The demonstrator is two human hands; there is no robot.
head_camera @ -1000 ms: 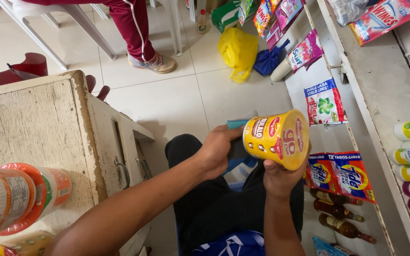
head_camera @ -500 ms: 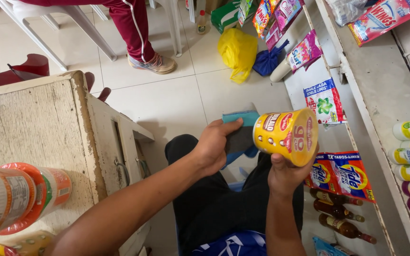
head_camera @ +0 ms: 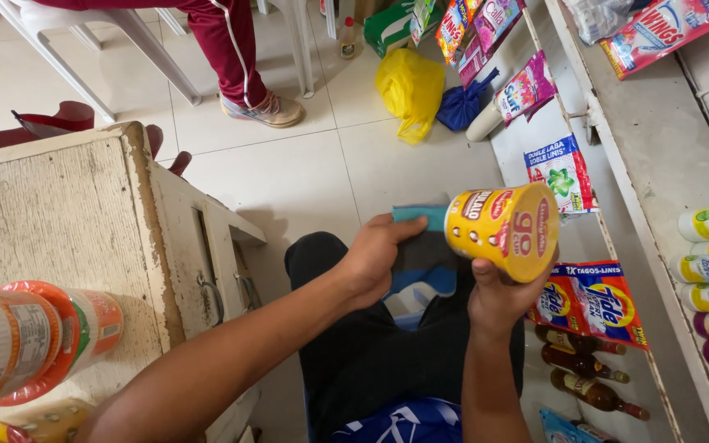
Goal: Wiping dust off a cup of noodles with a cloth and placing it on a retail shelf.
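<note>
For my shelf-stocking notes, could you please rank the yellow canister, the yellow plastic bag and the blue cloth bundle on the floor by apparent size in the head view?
1. Yellow canister; it is nearest the camera, so unsure.
2. Yellow plastic bag.
3. Blue cloth bundle.

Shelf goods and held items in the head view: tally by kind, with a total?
Yellow can in right hand: 1
Teal cloth under left hand: 1
Brown bottles: 3
Blue-and-orange detergent packs: 2
Green-and-white sachet: 1
Total: 8
</note>
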